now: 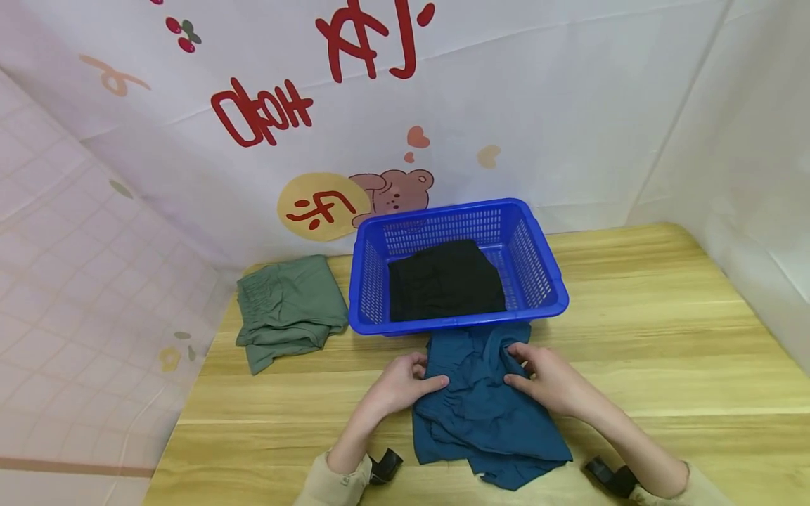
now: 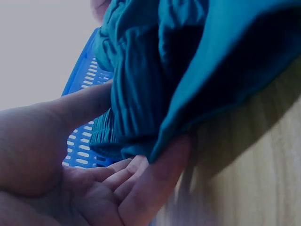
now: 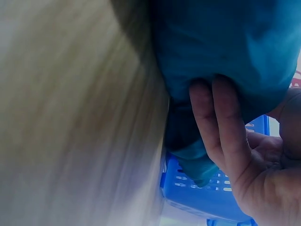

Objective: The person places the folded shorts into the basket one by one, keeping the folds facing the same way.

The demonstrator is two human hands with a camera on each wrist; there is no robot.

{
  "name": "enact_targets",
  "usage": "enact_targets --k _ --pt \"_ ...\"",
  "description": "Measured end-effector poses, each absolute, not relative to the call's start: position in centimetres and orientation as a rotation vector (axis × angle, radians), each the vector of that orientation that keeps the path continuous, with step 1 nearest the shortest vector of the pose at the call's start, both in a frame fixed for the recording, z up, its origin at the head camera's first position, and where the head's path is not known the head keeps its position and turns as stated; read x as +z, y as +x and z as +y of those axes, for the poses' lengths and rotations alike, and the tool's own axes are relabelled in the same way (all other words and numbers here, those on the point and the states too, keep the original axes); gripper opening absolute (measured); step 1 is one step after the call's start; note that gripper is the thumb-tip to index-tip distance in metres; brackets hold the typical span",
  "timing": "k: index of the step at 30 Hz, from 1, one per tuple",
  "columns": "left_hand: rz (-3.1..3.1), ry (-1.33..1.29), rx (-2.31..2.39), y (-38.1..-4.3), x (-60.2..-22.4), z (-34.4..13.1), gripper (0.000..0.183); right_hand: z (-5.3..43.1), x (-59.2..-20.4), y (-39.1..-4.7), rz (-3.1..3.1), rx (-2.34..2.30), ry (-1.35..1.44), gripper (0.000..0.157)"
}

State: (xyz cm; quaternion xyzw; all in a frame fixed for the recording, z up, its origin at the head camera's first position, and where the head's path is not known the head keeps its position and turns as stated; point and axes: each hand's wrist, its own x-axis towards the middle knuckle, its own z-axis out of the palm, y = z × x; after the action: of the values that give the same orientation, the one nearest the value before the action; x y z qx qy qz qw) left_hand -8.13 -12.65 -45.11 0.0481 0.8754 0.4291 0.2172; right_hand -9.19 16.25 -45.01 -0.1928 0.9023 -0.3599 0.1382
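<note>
Likely light and limp, the crumpled teal cloth garment (image 1: 490,418) lies toward the near edge of the wooden desk (image 1: 671,344); left hand (image 1: 400,384) and right hand (image 1: 552,380) pinch opposite sides; its gathered waistband (image 2: 131,99) should hold best.

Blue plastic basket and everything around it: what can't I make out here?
Head view: floor of the blue plastic basket, partly hidden by the folded black cloth.
Head view: beige sleeves, cut off by the bottom edge.
Left wrist view: inside of the crumpled teal fabric garment, lost in shadow.
</note>
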Motion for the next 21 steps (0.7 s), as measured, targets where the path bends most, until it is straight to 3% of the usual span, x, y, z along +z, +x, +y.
enact_targets --k 15,21 --pt "2.455 0.094 1.101 -8.3 -44.6 -13.7 0.055 15.5 -45.4 -8.8 2.558 -1.073 -0.572 0.039" --pt "2.452 0.119 1.124 -8.3 -44.3 -13.8 0.041 16.1 -44.8 -8.8 2.531 -1.11 -0.525 0.039"
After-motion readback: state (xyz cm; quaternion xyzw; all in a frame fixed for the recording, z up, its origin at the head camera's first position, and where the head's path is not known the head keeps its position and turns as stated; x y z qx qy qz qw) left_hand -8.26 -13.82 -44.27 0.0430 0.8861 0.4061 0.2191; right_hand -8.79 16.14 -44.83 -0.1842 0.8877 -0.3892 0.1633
